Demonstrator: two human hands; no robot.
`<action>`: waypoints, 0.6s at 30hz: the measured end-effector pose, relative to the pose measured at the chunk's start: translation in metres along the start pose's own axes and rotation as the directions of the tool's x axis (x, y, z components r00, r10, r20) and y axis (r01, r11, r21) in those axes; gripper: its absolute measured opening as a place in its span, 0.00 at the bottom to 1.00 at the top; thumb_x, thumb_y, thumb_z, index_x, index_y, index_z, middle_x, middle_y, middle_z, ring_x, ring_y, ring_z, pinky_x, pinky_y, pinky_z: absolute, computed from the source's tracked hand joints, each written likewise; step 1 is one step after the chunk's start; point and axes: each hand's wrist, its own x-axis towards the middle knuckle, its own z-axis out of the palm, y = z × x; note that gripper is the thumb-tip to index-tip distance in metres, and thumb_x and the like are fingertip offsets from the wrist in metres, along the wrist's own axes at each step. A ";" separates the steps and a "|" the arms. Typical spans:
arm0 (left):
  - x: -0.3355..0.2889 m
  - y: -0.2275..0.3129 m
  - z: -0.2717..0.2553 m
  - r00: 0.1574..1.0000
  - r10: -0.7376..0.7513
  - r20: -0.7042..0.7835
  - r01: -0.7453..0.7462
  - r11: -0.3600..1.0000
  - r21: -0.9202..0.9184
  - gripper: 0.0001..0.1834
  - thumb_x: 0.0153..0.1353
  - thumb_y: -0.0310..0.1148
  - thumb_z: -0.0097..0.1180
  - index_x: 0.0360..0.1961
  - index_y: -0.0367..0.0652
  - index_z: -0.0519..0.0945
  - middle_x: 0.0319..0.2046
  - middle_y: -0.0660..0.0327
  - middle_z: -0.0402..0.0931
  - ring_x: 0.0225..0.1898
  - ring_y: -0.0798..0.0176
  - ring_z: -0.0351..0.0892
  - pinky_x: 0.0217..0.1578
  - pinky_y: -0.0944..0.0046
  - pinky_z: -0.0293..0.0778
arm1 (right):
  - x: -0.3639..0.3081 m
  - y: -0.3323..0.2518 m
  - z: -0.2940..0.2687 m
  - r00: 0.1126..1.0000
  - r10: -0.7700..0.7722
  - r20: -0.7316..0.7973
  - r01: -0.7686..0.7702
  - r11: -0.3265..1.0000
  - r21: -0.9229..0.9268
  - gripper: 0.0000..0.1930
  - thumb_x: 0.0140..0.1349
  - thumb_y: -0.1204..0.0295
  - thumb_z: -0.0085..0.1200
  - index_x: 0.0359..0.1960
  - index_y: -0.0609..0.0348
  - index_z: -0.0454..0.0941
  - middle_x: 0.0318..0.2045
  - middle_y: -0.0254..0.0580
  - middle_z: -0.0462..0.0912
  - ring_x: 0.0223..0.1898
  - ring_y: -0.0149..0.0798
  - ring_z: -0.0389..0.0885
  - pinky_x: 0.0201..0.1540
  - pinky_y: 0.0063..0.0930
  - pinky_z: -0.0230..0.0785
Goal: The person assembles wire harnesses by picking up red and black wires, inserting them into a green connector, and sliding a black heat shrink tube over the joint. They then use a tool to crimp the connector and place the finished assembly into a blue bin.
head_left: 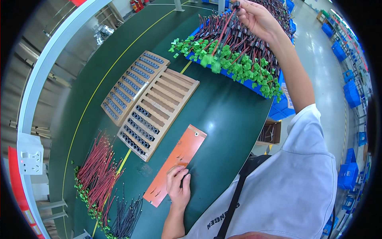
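My left hand point(178, 186) rests at the orange board point(175, 163), its fingers curled together near the lower half. Something dark shows by those fingers, too small to name. Raised at the far right, my right hand point(256, 19) grips a wire harness near a dark end piece. Red and black wires point(223, 35) run down from it to a blurred green connector. Below and behind the harness lies a big heap of similar harnesses point(242, 65) with green connectors, in blue bins point(254, 88).
Two wooden racks hold rows of small cylindrical parts: a full one point(133, 85) and a partly filled one point(159, 113). Loose red wires point(99, 167) and black wires point(126, 213) lie at the left of the green table point(223, 123). A metal frame point(34, 87) with a socket box point(31, 155) stands farther left.
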 end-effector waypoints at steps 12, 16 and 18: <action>0.005 -0.002 0.002 0.997 0.064 0.031 -0.066 0.994 0.082 0.07 0.59 0.18 0.68 0.39 0.35 0.86 0.47 0.52 0.81 0.48 0.52 0.82 0.45 0.59 0.79 | 0.049 0.030 -0.126 0.969 -0.246 -0.027 -0.077 -0.196 -0.978 0.22 0.68 0.56 0.64 0.49 0.65 0.85 0.33 0.42 0.89 0.33 0.32 0.88 0.40 0.31 0.79; 0.004 -0.003 0.003 0.997 0.064 0.033 -0.067 0.994 0.083 0.07 0.58 0.18 0.68 0.39 0.35 0.86 0.46 0.52 0.81 0.48 0.52 0.82 0.45 0.59 0.79 | 0.048 0.027 -0.119 0.971 -0.239 -0.021 -0.048 -0.109 -0.993 0.19 0.67 0.58 0.64 0.52 0.58 0.85 0.38 0.40 0.89 0.37 0.33 0.86 0.43 0.34 0.78; 0.003 -0.002 0.000 0.998 0.057 0.021 -0.059 0.993 0.103 0.07 0.58 0.18 0.68 0.39 0.35 0.86 0.46 0.52 0.81 0.47 0.51 0.82 0.45 0.59 0.79 | 0.044 0.037 -0.089 0.995 -0.083 0.063 0.047 -0.185 -0.982 0.19 0.67 0.58 0.64 0.53 0.56 0.85 0.41 0.39 0.88 0.38 0.33 0.84 0.44 0.34 0.77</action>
